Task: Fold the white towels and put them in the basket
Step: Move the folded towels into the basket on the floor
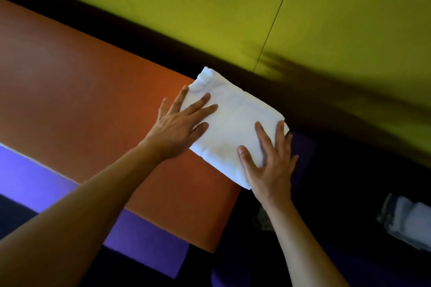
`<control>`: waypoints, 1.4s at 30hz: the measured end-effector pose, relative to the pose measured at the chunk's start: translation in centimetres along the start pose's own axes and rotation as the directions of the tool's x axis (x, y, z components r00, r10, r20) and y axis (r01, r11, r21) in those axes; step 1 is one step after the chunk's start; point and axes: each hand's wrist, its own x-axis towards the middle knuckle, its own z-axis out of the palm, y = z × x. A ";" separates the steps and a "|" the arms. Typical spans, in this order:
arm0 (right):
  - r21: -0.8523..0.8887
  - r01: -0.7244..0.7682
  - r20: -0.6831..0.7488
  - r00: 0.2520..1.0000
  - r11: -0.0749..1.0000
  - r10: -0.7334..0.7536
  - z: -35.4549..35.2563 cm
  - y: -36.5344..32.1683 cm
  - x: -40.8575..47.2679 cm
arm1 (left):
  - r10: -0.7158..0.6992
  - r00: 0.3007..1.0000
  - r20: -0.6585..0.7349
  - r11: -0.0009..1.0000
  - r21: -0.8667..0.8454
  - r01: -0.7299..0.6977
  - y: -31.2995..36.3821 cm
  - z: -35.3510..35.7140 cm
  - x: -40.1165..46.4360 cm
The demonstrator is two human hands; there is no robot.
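1. Two bare forearms entered from the near edge; two hands were counted, both resting on one folded white towel [233, 123].
2. The left hand [179, 123] lay palm down with fingers straight and spread, fingertips resting on the towel's left portion; nothing was gripped.
3. The right hand [270, 163] lay palm down with fingers straight and spread apart, pressing the towel's near right corner; nothing was gripped.
4. The towel lay flat between and under the two hands, at the far right corner of an orange surface [81, 100], its right end overhanging that surface's edge beneath the right hand.
5. One purple mat [144, 242] lay below the left forearm, nearer than the orange surface and partly under it.
6. Well to the right of the right hand, one blurred pale bundle [408, 221] was seen. Whether it was a basket holding towels could not be told.
7. Beyond both hands, a dark band separated the orange surface from one yellow-green wall [210, 7], which carried one thin seam line and a shadow.
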 end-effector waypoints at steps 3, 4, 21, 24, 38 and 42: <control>0.149 -0.066 0.031 0.998 0.987 0.062 1.6 -1.1 -1.7 | 0.073 0.993 0.089 0.996 -0.051 -0.069 -1.8 -0.1 0.9; 0.163 -0.079 0.048 0.996 0.984 0.072 2.1 -1.2 -2.1 | 0.094 0.989 0.112 0.994 -0.064 -0.087 -2.2 0.2 1.1; 0.379 0.026 -0.016 1.000 0.925 -0.022 4.4 -0.4 5.2 | 0.149 0.989 -0.015 0.767 -0.630 -0.125 -7.8 1.6 6.3; 0.426 0.020 -0.020 1.000 0.904 -0.012 3.4 0.2 3.4 | 0.145 0.989 -0.023 0.758 -0.640 -0.126 -6.4 2.4 4.4; 0.533 -0.013 0.023 1.000 0.846 0.001 2.3 4.4 -1.5 | 0.147 0.989 -0.029 0.776 -0.616 -0.134 -1.9 5.7 -0.2; 0.580 0.026 -0.026 1.000 0.814 -0.014 0.4 5.5 -2.8 | 0.071 0.996 -0.055 0.776 -0.624 -0.090 0.7 5.5 -1.6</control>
